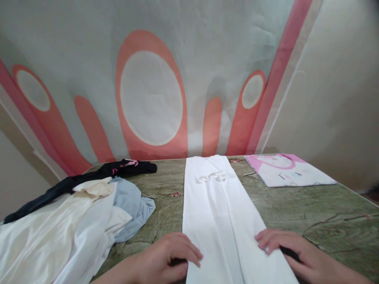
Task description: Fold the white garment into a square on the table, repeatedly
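A white garment (219,213), folded into a long narrow strip, lies lengthwise down the middle of the green patterned table (319,213). My left hand (168,256) rests on the strip's near left edge, fingers curled over the cloth. At the near right edge my right hand (287,246) curls its fingers onto the fabric. Both hands grip the strip's near end.
A heap of white, cream, light blue and black clothes (74,213) lies at the left. A folded pink and white item (288,169) sits at the far right. A wall hanging with red and white ovals (154,94) rises behind the table.
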Available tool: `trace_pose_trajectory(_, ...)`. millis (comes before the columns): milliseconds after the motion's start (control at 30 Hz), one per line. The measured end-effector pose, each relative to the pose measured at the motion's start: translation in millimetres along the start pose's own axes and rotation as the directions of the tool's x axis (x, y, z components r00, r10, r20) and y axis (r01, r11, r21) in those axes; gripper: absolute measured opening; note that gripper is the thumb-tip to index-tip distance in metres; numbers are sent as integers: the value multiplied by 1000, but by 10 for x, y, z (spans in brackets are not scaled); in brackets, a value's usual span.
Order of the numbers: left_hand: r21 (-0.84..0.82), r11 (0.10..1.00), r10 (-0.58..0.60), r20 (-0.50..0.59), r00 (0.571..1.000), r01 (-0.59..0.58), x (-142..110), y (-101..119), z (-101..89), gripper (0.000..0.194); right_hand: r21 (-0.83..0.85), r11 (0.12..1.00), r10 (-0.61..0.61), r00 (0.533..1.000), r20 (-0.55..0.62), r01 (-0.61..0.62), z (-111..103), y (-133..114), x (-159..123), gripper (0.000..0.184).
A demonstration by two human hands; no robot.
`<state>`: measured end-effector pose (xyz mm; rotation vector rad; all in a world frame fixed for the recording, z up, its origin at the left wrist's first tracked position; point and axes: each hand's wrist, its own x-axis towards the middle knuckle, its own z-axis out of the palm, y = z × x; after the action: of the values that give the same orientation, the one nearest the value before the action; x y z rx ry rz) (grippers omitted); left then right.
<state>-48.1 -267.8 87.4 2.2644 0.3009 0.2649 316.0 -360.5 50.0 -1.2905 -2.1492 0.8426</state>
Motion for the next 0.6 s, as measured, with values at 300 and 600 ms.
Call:
trace_pose_trajectory(300,-766,615,-409,-108,906,186,494,-424,-410,25,662,694,345,938,38,-282,-366,167,674,22)
trace_pose_trajectory(600,-992,98,-744,-20,668,78,976,-1045,-547,22,891,331,611,790,49,-311,-246,664,1235,20)
